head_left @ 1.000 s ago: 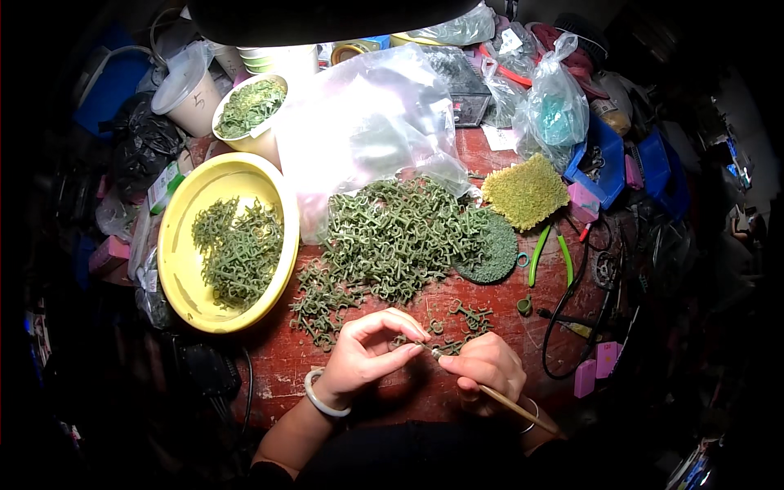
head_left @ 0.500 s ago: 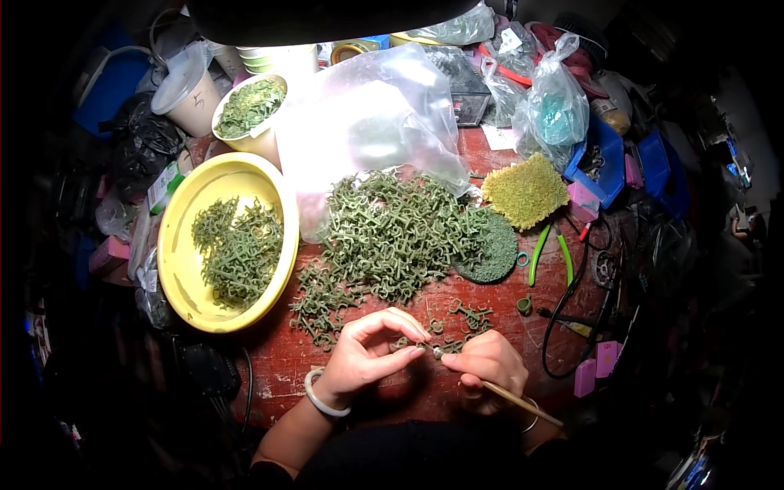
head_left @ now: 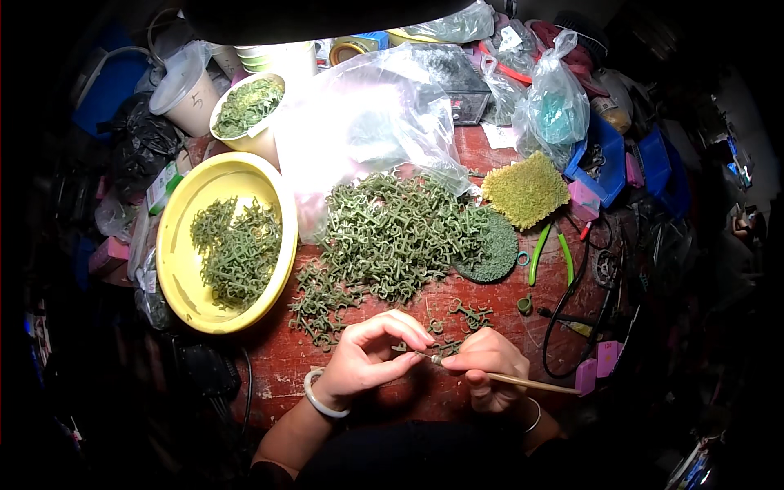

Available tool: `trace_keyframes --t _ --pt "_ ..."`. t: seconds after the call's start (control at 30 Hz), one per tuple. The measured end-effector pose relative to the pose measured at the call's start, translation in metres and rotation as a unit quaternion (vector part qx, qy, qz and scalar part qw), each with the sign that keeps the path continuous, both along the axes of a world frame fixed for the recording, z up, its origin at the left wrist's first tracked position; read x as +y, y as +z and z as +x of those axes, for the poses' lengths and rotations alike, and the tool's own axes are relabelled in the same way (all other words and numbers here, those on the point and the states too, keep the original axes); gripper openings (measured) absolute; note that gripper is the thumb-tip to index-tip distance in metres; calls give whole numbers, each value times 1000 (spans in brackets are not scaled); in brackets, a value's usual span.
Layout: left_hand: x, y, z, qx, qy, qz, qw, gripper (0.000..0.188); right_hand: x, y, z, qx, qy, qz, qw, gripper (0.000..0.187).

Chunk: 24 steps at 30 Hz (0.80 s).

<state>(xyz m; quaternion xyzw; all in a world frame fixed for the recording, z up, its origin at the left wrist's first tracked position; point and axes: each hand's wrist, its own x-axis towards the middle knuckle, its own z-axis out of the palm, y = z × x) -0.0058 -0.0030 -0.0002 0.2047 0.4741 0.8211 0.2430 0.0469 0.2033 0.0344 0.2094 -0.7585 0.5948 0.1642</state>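
Observation:
My left hand (head_left: 377, 351) is closed in a pinch over the red table, its thumb and forefinger on a tiny green piece (head_left: 400, 348) mostly hidden by the fingers. Close beside it, my right hand (head_left: 492, 363) grips a thin tool with a wooden handle (head_left: 535, 383). The handle sticks out to the right, and the tool's tip points toward the left fingertips. Just beyond the hands lie a few loose green ring-shaped pieces (head_left: 471, 316). Farther off rises a big heap of small, curly green pieces (head_left: 400, 233), with a smaller cluster (head_left: 320, 306) at its near left.
A yellow basin (head_left: 173, 269) with more green pieces stands at the left, below a white tub (head_left: 245, 140). Behind the heap lies a clear plastic bag (head_left: 367, 106). To the right are a yellow textured pad (head_left: 525, 190), a round green pad (head_left: 492, 249), green-handled pliers (head_left: 537, 255) and blue bins (head_left: 604, 155).
The wooden handle has swung upward at its right end and now lies more level. My right hand has turned slightly, while my left hand stays almost in place.

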Motion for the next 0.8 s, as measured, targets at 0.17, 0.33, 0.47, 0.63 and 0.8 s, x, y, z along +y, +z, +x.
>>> trace_keyframes --t 0.17,0.33,0.47,0.63,0.8 --pt "0 0 0 8 3 -14 1000 19 2 0 0 -16 19 -20 999 20" --pt "-1 1 0 5 6 -14 1000 19 1 0 1 -28 19 -32 999 20" --pt "0 0 0 8 6 -16 1000 19 2 -1 1 -20 11 -16 1000 19" --pt "-1 0 0 7 5 -16 1000 19 2 0 0 -17 15 -17 1000 20" --pt "-1 0 1 -8 -1 -14 1000 20 3 1 -1 -15 30 -29 999 21"
